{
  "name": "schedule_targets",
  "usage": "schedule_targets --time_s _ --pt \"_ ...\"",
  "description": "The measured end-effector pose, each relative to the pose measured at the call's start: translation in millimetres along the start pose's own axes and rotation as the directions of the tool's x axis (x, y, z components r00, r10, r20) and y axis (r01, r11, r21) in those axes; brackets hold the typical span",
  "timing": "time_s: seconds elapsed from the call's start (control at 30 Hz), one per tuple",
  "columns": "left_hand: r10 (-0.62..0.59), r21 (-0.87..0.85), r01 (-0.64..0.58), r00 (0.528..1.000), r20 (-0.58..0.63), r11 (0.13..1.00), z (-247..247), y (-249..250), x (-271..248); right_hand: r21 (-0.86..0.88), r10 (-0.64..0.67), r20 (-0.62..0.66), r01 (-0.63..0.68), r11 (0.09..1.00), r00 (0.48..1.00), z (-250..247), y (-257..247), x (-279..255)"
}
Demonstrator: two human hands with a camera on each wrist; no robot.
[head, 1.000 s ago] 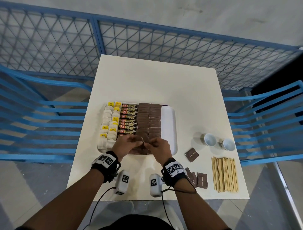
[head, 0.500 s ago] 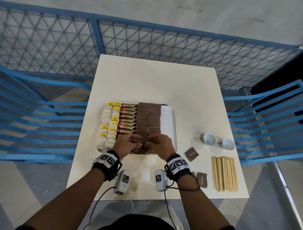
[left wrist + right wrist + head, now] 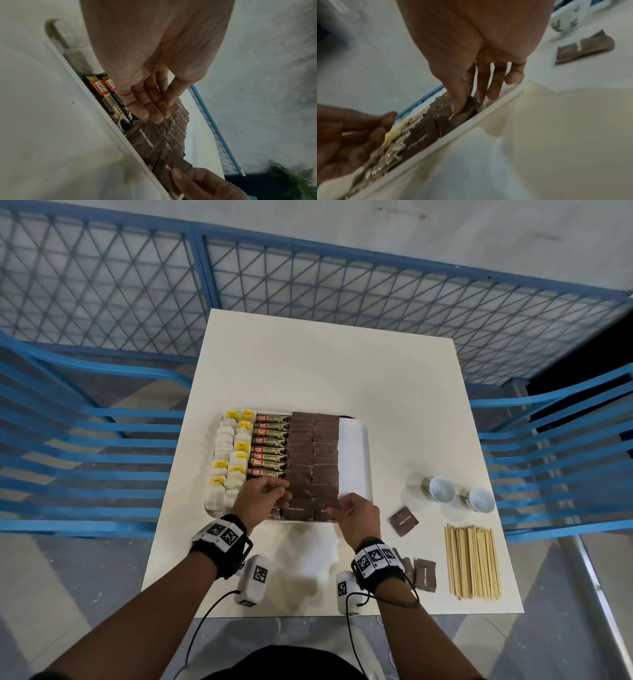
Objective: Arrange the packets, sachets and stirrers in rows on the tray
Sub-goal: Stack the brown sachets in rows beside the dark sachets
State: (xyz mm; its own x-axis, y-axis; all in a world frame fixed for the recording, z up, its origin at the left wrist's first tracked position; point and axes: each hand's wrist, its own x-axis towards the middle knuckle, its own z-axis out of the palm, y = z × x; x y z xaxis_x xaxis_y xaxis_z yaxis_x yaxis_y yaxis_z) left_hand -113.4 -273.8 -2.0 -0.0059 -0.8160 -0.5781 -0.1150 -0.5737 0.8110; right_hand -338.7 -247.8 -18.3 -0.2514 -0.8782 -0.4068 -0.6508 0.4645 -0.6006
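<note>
A white tray point(image 3: 356, 453) holds tea bags point(image 3: 226, 460) at the left, then coffee sticks point(image 3: 270, 445), then two columns of brown sugar sachets point(image 3: 313, 453). Its right strip is bare. My right hand point(image 3: 467, 105) pinches a brown sugar sachet point(image 3: 467, 115) between thumb and fingers at the front of the right column, beside the tray's near rim. My left hand point(image 3: 154, 112) hovers with straight fingers over the near end of the left sachet column and the nearest coffee sticks point(image 3: 109, 100), holding nothing.
Loose brown sachets lie on the table right of the tray point(image 3: 404, 521) and near my right wrist point(image 3: 424, 573). A bundle of wooden stirrers point(image 3: 472, 561) lies at the front right. Two small white cups point(image 3: 442, 489) stand behind them. Blue railings surround the table.
My hands, joined at the tray's front a second ago, have parted. The right one moved right with a sachet; the left one opened and shifted slightly away. Two front sachets now show.
</note>
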Motion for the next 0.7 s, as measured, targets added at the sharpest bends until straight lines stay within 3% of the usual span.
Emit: schedule_targets --time_s 0.13,0.47,0.7 --pt "-0.016 -0.007 0.016 1.000 0.000 1.000 -0.8 2.4 0.7 -0.149 0.005 0.039 0.001 0.989 0.999 2.5 -2.6 -1.4" --pt "-0.040 -0.007 0.040 0.999 0.002 0.999 -2.5 5.1 0.0 -0.129 -0.003 0.011 0.005 0.992 1.000 5.4 -9.2 0.8" --pt "-0.062 -0.023 0.062 0.998 0.001 0.998 -3.5 6.4 1.7 -0.178 -0.011 0.070 0.023 0.984 0.997 1.9 -4.5 0.1"
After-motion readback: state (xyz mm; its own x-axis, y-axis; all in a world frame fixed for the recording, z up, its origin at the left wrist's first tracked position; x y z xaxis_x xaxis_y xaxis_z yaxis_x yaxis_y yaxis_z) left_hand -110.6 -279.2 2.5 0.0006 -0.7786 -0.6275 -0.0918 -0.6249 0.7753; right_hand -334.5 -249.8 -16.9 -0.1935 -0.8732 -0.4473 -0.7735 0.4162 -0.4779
